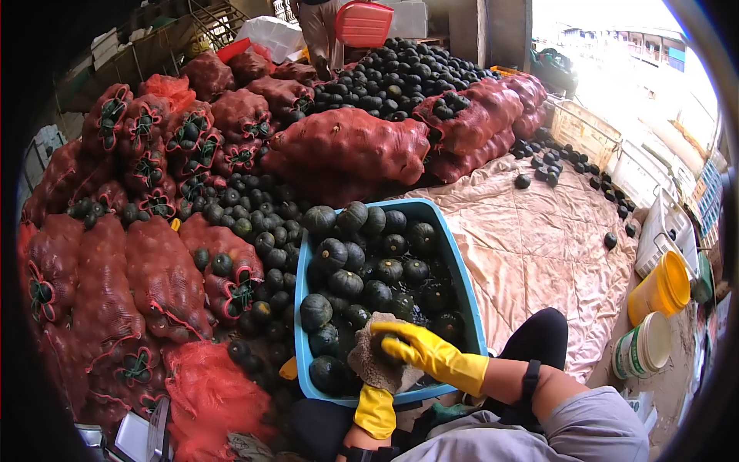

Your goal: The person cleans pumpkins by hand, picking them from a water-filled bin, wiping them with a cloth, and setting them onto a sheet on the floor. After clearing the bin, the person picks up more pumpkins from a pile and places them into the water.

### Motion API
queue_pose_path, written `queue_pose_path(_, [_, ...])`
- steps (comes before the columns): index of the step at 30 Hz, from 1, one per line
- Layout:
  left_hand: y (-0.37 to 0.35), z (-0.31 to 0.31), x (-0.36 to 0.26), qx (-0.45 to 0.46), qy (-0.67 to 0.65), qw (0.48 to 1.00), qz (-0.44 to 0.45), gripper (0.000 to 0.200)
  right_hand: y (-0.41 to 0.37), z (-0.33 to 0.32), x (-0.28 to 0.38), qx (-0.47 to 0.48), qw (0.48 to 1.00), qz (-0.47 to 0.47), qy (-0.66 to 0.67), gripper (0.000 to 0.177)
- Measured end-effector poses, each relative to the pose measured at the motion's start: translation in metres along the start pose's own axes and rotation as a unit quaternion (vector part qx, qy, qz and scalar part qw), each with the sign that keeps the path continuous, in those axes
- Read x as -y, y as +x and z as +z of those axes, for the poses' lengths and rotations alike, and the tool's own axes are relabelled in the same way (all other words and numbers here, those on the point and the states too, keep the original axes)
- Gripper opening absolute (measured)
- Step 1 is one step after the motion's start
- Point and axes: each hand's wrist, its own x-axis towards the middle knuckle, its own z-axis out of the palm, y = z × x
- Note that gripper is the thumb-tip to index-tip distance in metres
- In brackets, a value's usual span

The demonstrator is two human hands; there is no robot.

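Note:
Over the near end of a blue tub [464, 304], both my hands wear yellow rubber gloves. My left hand [375, 412] is wrapped in a grey-brown cloth [368, 360], which hides its fingers. Against that cloth rests a dark green kabocha squash [382, 353], mostly covered. My right hand [431, 356] closes over the squash from the right, its fingers curled across the top. Water and many more kabocha squashes [377, 295] fill the tub, some piled above the water at its far left corner.
Red mesh sacks [350, 146] of squash are stacked left and ahead. Loose squashes [408, 73] form a heap behind them. A pinkish sheet [531, 254] covers the floor right of the tub. Yellow [654, 291] and white [640, 346] buckets lie right. A person [319, 35] stands behind.

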Motion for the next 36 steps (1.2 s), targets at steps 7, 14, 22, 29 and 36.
queue_pose_path(7, [-0.006,-0.044,0.030,0.031,-0.273,0.944,-0.182,0.043,-0.013,0.022,-0.005,0.004,0.994,-0.012,-0.106,0.033])
queue_pose_path(14, [-0.006,-0.008,0.010,-0.153,-0.326,0.915,-0.180,0.036,-0.012,0.016,-0.049,-0.073,0.987,-0.005,-0.141,0.067])
queue_pose_path(22, [-0.006,-0.030,-0.008,-0.031,0.319,0.944,0.081,0.048,-0.013,-0.007,-0.051,0.103,0.971,0.216,0.026,0.080])
queue_pose_path(29, [-0.004,0.010,-0.017,-0.187,-0.021,0.967,-0.172,0.033,-0.022,-0.001,-0.057,0.035,0.957,0.279,0.071,0.084])
queue_pose_path(36, [-0.008,-0.033,0.039,-0.166,0.227,0.956,0.087,0.046,-0.022,-0.008,-0.031,0.066,0.954,0.239,0.167,0.072])
